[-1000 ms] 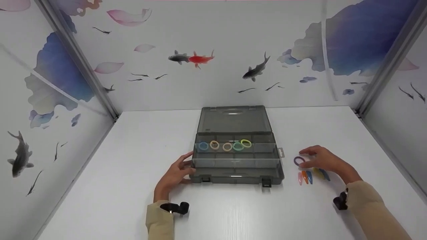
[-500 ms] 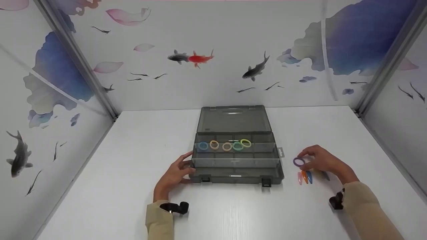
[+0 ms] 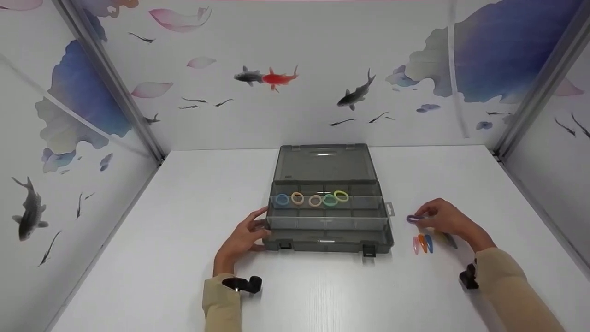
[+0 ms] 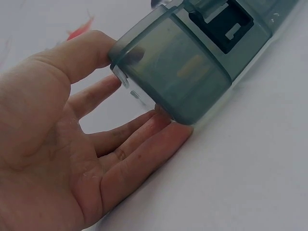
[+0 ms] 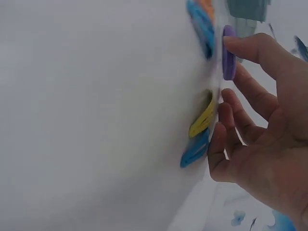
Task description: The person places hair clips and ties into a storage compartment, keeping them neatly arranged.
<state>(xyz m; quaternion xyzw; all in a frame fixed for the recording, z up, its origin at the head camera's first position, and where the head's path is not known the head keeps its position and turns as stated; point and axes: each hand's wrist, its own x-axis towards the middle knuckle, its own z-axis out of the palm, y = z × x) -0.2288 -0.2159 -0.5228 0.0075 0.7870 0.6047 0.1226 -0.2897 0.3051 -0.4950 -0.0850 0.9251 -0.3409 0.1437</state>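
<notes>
My right hand (image 3: 445, 217) pinches a purple hair tie (image 3: 411, 219) between thumb and fingers, right of the box. In the right wrist view this hair tie (image 5: 228, 53) appears edge-on at the thumb tip. Below that hand lie a pink hair clip (image 3: 415, 245), an orange one and a blue one; a yellow clip (image 5: 203, 118) and another blue clip (image 5: 195, 150) lie under the fingers. My left hand (image 3: 242, 237) holds the grey see-through compartment box (image 3: 327, 237) at its front left corner, thumb at the rim (image 4: 118, 48) and fingertips along the side's lower edge.
The box's lid (image 3: 325, 163) is folded back toward the wall. Several hair ties, including a blue one (image 3: 282, 199) and a yellow one (image 3: 341, 196), sit in a row in the back part of the box. Printed walls (image 3: 276, 120) enclose the white table (image 3: 295, 295).
My right hand has taken hold of the purple hair tie and tilted it from a round face-on look to a flatter one. The left hand keeps its place at the box.
</notes>
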